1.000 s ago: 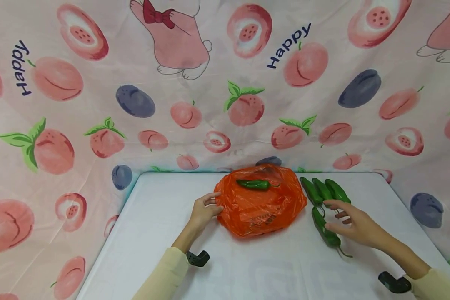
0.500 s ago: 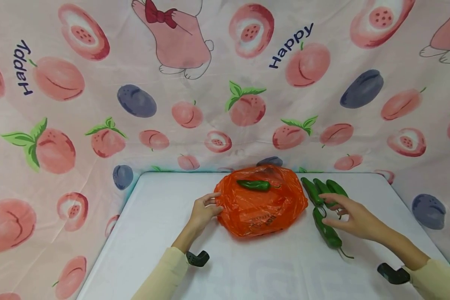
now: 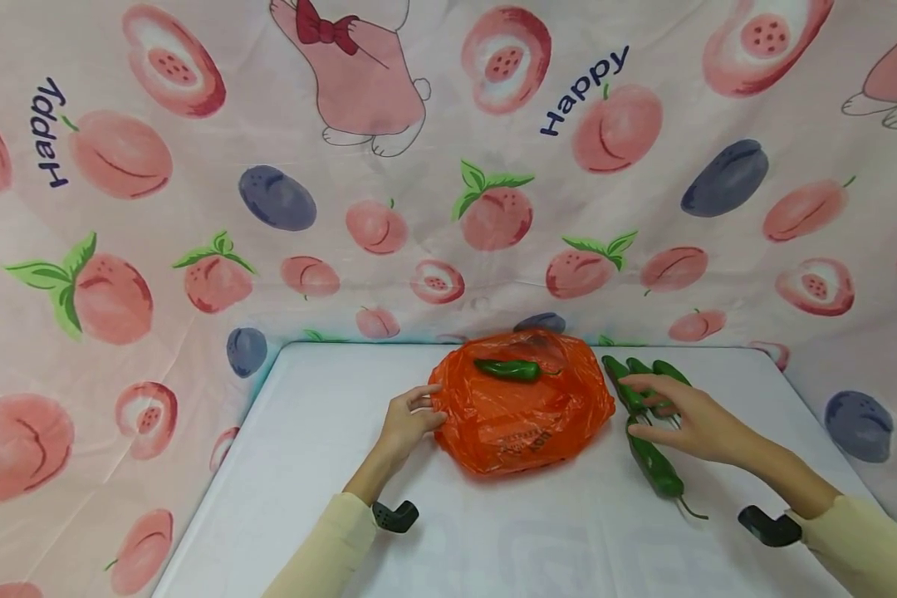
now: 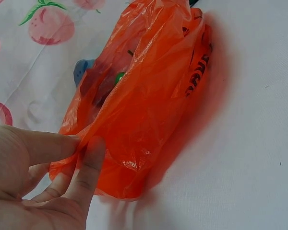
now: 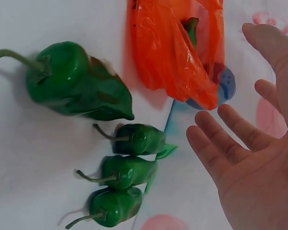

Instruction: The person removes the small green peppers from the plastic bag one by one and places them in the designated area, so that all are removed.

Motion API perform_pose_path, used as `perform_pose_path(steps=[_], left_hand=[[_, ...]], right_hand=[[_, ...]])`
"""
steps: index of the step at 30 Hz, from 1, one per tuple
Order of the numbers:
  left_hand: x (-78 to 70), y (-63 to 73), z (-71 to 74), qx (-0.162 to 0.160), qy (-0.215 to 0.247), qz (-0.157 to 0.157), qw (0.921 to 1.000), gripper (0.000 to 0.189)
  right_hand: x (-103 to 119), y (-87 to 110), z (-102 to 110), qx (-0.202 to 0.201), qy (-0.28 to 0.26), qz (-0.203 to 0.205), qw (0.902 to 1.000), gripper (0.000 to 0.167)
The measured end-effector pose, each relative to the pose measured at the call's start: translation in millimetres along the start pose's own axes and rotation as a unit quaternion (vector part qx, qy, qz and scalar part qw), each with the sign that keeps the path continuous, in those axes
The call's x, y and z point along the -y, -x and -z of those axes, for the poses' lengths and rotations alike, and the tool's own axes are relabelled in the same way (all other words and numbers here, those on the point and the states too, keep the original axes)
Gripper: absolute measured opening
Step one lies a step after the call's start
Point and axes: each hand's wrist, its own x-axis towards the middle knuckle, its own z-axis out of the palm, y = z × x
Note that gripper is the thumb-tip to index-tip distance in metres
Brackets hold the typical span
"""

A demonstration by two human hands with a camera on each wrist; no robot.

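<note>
An orange plastic bag [image 3: 523, 423] lies at the back middle of the table, with one green chili pepper [image 3: 507, 370] in its mouth. My left hand [image 3: 406, 425] pinches the bag's left edge between thumb and fingers, as the left wrist view shows. Over the peppers to the right of the bag hovers my right hand [image 3: 691, 419], fingers spread and holding nothing. Beneath it, a larger green pepper [image 5: 69, 79] lies nearest the front. Behind that, 3 more green peppers [image 5: 129, 172] lie side by side, partly hidden by the hand in the head view.
The white tabletop [image 3: 493, 540] meets a fruit-printed cloth [image 3: 433, 224] along its back edge. A dark wrist device [image 3: 394, 517] sits by the left sleeve, and a similar wrist device [image 3: 770, 526] by the right one.
My right hand has shifted slightly left and up over the peppers, toward the bag. The left hand stays at the bag's edge. The head view has drifted a little.
</note>
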Motion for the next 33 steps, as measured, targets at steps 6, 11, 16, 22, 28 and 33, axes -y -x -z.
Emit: perform_pose_path(steps=[6, 11, 16, 22, 28, 33], left_hand=[[-0.1, 0.6, -0.1, 0.001, 0.001, -0.004, 1.0, 0.048], [-0.7, -0.1, -0.5, 0.005, 0.003, -0.001, 1.0, 0.05], [-2.6, 0.6, -1.2, 0.005, 0.005, 0.005, 1.0, 0.051], [-2.4, -0.6, -1.0, 0.007, 0.004, 0.005, 1.0, 0.051], [-2.8, -1.1, -0.8, 0.011, 0.002, 0.007, 0.9999, 0.05], [-4.4, 0.9, -1.4, 0.006, -0.002, 0.009, 0.9999, 0.049]], right_hand=[[5.3, -9.5, -2.6, -0.002, -0.001, 0.035, 0.9994, 0.065], [11.0, -20.8, -5.0, 0.002, -0.002, 0.051, 0.9987, 0.066], [15.2, -35.3, -9.6, 0.008, 0.009, 0.049, 0.9987, 0.068], [23.3, -52.4, -12.5, 0.021, -0.002, 0.048, 0.9986, 0.066], [26.8, -68.8, -17.8, 0.032, -0.007, 0.063, 0.9975, 0.066], [30.9, -82.1, -23.9, 0.044, -0.011, 0.081, 0.9957, 0.067]])
